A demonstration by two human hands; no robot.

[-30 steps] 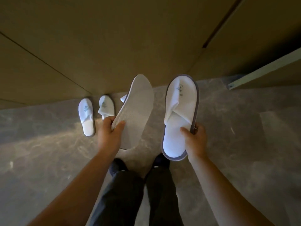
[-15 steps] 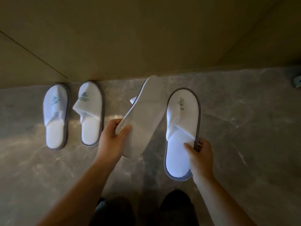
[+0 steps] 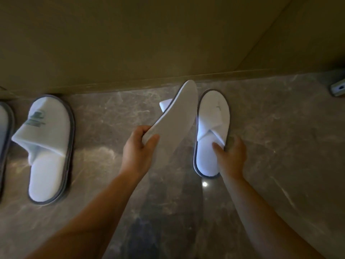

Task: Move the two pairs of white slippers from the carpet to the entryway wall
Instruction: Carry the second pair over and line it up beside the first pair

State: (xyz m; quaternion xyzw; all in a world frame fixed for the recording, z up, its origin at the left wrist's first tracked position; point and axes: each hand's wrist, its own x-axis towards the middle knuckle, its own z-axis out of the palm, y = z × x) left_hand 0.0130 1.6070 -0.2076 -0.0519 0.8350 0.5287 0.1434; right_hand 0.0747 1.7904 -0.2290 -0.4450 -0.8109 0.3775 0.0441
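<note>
My left hand [image 3: 139,148] grips a white slipper [image 3: 175,120] by its heel, tilted on edge so its grey sole faces me. My right hand [image 3: 230,156] holds a second white slipper [image 3: 212,128] by its right rim; it lies flat, toe toward the wall, on or just above the floor. Another white slipper with a green logo [image 3: 47,146] rests on the floor at the left, toe to the wall. Its partner [image 3: 4,139] is cut off by the left frame edge.
The beige wall [image 3: 149,43] with a low skirting runs across the top. The floor [image 3: 280,146] is glossy grey marble. A small grey fitting [image 3: 338,88] sits at the far right by the wall.
The camera and both hands have dropped closer to the floor. The right slipper has come down flat near the wall. The left slipper stays tilted in my hand.
</note>
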